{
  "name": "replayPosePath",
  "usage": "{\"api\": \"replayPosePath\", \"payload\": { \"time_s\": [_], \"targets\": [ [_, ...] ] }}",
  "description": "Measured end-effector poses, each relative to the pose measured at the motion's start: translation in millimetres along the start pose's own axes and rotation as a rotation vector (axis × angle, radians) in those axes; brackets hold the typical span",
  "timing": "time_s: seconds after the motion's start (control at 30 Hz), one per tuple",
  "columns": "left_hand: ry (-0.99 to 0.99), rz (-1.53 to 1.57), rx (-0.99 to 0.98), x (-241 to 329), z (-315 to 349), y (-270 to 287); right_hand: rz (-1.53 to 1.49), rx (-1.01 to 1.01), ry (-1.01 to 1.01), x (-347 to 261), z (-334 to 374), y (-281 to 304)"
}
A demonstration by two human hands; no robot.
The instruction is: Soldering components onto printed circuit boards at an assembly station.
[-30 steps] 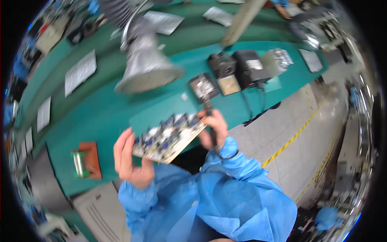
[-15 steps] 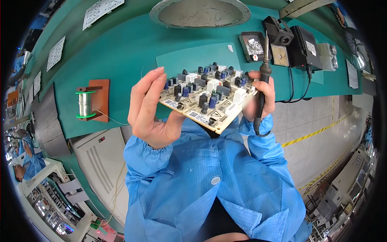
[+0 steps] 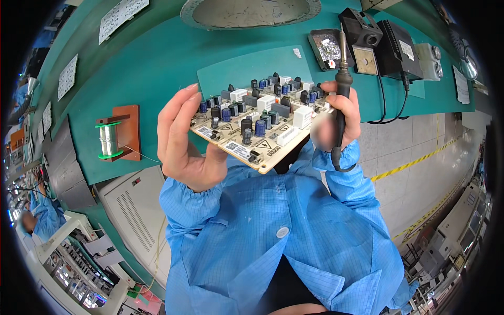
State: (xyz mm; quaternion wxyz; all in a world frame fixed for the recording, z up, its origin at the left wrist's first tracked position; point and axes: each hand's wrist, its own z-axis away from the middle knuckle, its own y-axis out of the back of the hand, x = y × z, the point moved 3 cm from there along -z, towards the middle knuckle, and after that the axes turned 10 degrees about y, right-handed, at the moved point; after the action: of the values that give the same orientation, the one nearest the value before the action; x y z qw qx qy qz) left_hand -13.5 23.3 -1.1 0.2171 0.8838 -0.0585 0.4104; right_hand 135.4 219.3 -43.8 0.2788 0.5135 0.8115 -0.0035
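Observation:
A cream circuit board hangs between my hands above the bench's front edge. Its component side faces up, crowded with dark capacitors, white blocks and printed labels. My left hand grips the board's left side, fingers at the edge and thumb near the front corner. At the far right edge, my right hand pinches the board while also holding a soldering iron. The iron stands nearly upright, tip pointing away from me and off the board, with its cord dropping past my sleeve. The board's underside is hidden.
Left on the green bench sits a solder wire spool on a brown stand. At back right are a black parts tray, an iron holder and a black soldering station. A metal hood overhangs the back.
The board and both hands have shifted slightly left in the picture, with the board's near edge tipped down a little more. Both grips are unchanged.

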Motion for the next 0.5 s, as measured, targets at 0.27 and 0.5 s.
{"api": "replayPosePath", "payload": {
  "time_s": [0.27,0.5],
  "targets": [
    [0.008,-0.030,0.017,-0.7,2.7,3.9,-0.030,-0.023,-0.019,-2.7,1.7,-1.0],
    [-0.052,0.020,0.019,5.9,-0.1,-0.6,-0.016,0.050,-0.005,0.3,15.7,0.8]
  ]
}}
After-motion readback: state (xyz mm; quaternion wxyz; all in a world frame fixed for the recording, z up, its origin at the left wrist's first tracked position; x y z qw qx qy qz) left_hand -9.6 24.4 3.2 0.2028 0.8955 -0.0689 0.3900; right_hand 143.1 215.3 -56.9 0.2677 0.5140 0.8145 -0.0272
